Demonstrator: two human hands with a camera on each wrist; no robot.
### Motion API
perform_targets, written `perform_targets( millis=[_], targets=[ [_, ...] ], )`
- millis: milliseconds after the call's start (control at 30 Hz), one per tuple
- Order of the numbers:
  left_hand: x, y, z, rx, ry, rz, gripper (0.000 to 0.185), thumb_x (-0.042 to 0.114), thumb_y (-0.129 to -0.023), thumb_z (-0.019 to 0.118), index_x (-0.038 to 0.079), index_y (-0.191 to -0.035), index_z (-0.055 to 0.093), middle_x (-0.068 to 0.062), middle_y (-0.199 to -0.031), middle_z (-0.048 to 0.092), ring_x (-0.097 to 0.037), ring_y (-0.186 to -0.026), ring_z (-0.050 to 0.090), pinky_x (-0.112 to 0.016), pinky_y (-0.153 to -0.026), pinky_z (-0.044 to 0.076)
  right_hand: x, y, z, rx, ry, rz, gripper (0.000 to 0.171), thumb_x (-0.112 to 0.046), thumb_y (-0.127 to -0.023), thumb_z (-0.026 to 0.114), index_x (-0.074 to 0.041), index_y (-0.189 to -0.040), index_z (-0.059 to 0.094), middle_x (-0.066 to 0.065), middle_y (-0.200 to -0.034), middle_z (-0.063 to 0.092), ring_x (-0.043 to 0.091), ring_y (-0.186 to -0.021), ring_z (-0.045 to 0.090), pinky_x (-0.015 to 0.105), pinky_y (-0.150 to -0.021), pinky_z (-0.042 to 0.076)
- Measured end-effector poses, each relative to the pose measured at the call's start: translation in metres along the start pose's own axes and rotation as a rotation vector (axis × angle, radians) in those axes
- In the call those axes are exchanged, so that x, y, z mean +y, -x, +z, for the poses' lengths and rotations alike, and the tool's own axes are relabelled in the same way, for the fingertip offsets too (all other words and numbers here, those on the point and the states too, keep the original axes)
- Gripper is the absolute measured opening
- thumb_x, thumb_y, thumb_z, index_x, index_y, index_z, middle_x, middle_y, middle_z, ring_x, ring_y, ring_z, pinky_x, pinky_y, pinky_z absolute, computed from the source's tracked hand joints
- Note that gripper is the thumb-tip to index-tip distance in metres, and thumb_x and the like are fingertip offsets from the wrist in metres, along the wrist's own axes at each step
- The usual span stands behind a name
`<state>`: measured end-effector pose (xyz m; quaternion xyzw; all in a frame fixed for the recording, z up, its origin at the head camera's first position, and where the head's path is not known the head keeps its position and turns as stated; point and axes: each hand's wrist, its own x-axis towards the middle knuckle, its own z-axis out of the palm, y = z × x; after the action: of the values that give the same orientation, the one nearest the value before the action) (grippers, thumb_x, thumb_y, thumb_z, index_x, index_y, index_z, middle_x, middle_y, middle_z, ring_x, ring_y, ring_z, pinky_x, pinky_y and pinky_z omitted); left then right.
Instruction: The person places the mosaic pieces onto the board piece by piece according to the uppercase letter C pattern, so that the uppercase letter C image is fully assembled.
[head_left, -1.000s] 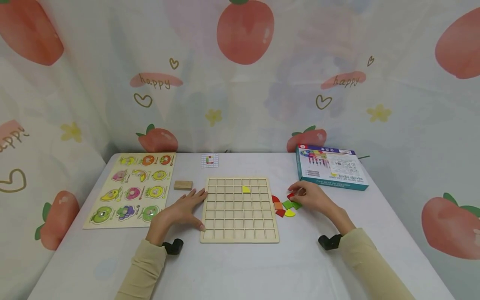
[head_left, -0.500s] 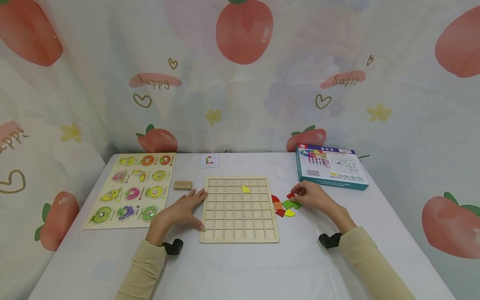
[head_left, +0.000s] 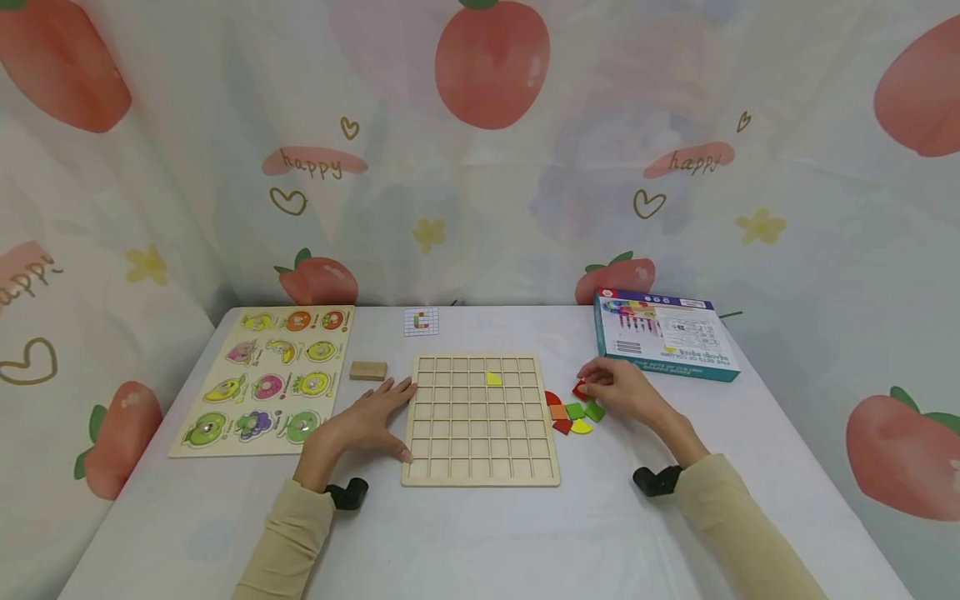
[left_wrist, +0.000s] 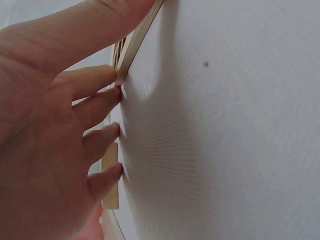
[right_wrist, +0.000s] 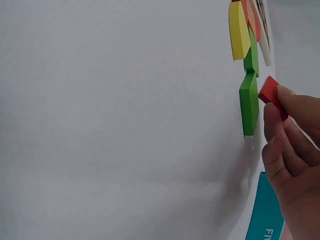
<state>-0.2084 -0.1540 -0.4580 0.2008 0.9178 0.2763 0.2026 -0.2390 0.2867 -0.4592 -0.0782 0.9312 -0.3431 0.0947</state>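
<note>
While the left hand (head_left: 365, 423) lies flat on the desk (head_left: 480, 533) with straight fingers (left_wrist: 102, 95) pressing against the left edge of the wooden grid board (head_left: 481, 421), the right hand (head_left: 626, 393) pinches a small red piece (head_left: 580, 389) between thumb and fingertips. Compared with a second ago, that red piece is no longer resting among the loose pieces; the right wrist view shows it lifted off the desk surface, beside and just above the green piece (right_wrist: 248, 104). The hand itself has hardly shifted, so the lift is only beginning. The other coloured pieces (head_left: 570, 414) lie in a small cluster just right of the board, untouched. On the board, one yellow piece (head_left: 492, 379) sits in a cell of the second row, right of centre; the remaining cells look bare.

To my eye the change means a second piece has been picked and is on its way, with the left hand steadying the board. A pattern card (head_left: 421, 322) lies beyond the board, a teal box (head_left: 663, 334) to the right, a fruit puzzle (head_left: 266, 379) and a small wooden block (head_left: 367, 371) to the left.
</note>
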Motion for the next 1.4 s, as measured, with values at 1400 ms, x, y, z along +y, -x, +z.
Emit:
perform_targets(
  millis=[1400],
  targets=[
    [-0.001,-0.001,0.001,0.005,0.011,-0.012,0.113,0.025,-0.072,0.094,0.004,-0.162,0.030,-0.012,-0.172,0.020,-0.038,-0.160,0.007,-0.057,-0.130,0.008,-0.072,-0.043,0.051,-0.094,-0.190,-0.078,0.034,-0.013,-0.093,0.075,-0.004,-0.125,0.072,0.008,-0.104,0.075,0.019,-0.089,0.068,0.031,-0.089,0.060]
  ],
)
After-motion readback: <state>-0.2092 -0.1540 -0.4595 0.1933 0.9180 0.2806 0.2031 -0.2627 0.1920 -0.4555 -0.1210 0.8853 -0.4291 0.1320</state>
